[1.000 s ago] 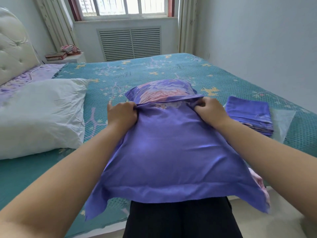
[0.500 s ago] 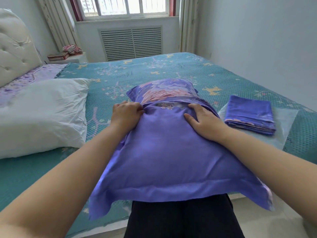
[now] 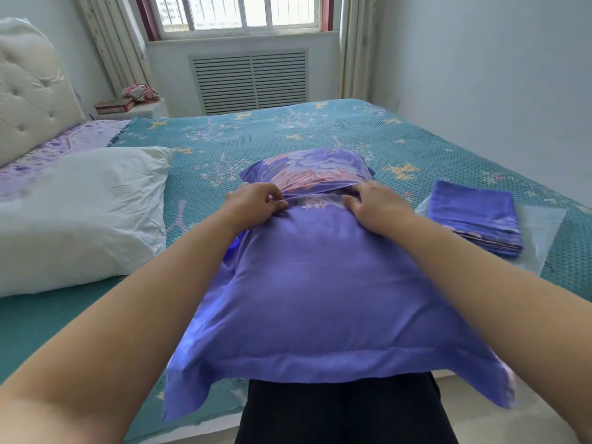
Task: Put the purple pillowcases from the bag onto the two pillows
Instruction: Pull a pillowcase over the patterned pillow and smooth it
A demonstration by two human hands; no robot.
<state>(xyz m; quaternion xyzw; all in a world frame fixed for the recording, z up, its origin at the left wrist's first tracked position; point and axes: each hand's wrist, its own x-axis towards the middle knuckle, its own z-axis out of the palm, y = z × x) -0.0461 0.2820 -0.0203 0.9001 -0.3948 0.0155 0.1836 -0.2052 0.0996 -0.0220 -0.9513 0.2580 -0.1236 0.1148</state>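
A pillow in a purple pillowcase lies on the near edge of the bed, its floral far end pointing away from me. My left hand pinches the case's open hem at the left. At the right of that hem my right hand grips the fabric with curled fingers. A bare white pillow lies to the left. A second purple pillowcase, folded, rests on a clear plastic bag at the right.
The bed has a teal patterned cover and a tufted cream headboard at far left. A nightstand with books stands by the window wall. A pale wall runs along the right side.
My right hand has gone from lying flat on the case to gripping the hem. The left hand has shifted slightly along the hem edge. The opening flap has closed further over the floral end.
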